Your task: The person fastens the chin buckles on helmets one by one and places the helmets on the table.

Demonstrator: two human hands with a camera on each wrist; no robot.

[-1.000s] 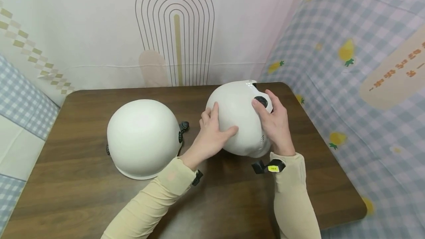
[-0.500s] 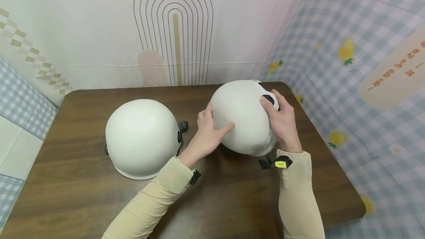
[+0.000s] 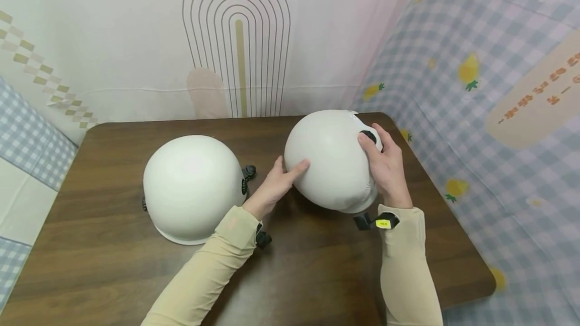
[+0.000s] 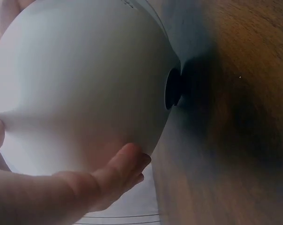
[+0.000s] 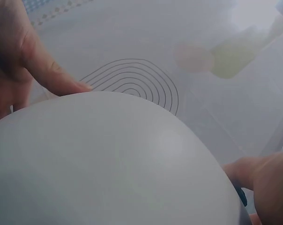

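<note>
A glossy white helmet (image 3: 328, 160) is tipped at the table's back right, its edge facing right. My right hand (image 3: 385, 167) grips that edge, thumb beside a round black disc (image 3: 369, 137) and fingers over the far side. Against the helmet's left side rests my left hand (image 3: 276, 182), thumb on the upper shell and fingers lower down. In the left wrist view its fingers (image 4: 118, 171) lie fairly straight along the shell, and a second black disc (image 4: 172, 89) sits close to the tabletop. Whether the helmet touches the table is unclear. Its inside is hidden.
A second white helmet (image 3: 192, 185) stands dome up to the left, with a black buckle-like part (image 3: 249, 172) sticking out on its right. Both are on a dark wooden table (image 3: 312, 270). A printed cloth (image 3: 317, 29) hangs behind, and a checked one (image 3: 512, 165) hangs right.
The held helmet has shifted slightly right and turned a little with my right hand. My left hand has slid down and left along its side.
</note>
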